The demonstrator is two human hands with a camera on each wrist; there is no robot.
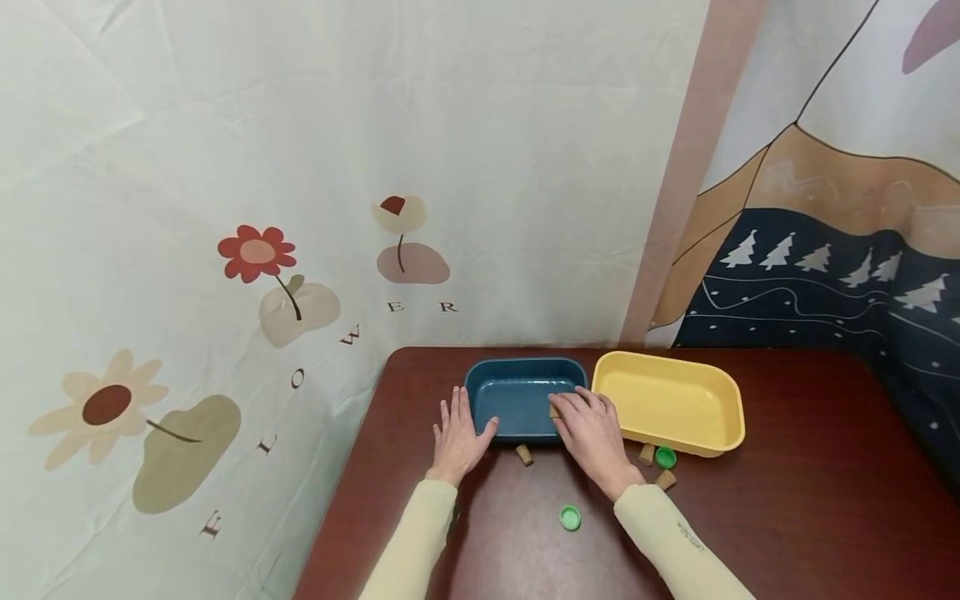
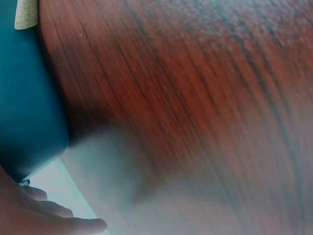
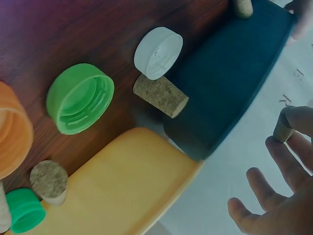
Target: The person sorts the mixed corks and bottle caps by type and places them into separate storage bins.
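Note:
A deep blue tray (image 1: 525, 429) lies near the table's far edge. My left hand (image 1: 457, 446) is at its left end with fingers straight and thumb spread; whether it touches the rim I cannot tell. Over the tray's right end, my right hand (image 1: 596, 433) pinches a small cork (image 3: 282, 128) between thumb and fingers. Another cork (image 1: 524, 454) lies on the table close to the tray's front wall. In the right wrist view, a further cork (image 3: 159, 95) lies with a white cap (image 3: 158, 53) against it, near the tray's corner.
Right of the blue tray stands a yellow tray (image 1: 731, 417). Before it lie a green cap (image 1: 665, 457) and two corks (image 1: 647, 454). A lighter green cap (image 1: 570, 517) lies nearer me. An orange cap (image 3: 12, 129) shows in the right wrist view. Printed fabric (image 1: 525, 167) hangs behind the table.

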